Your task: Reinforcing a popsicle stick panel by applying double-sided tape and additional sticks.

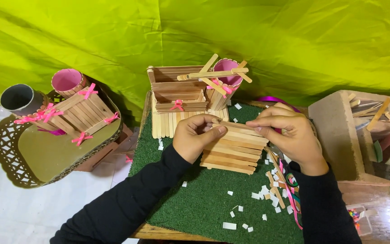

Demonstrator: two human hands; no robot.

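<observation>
Head view | step: stick-laying on slatted wooden panel [231, 151], middle of green mat [195, 199] | left hand [195, 138] pinching panel's near-left edge | right hand [290, 133] gripping loose stick [235, 125] on top | next: probably careful alignment, firm pressing.

A home craft corner, set up for filming.
A green cloth backdrop [294, 40] hung at 12 o'clock; finished stick holders [181, 92], a turf mat [195, 199] and paper scraps [262, 192] covered the tabletop.
</observation>
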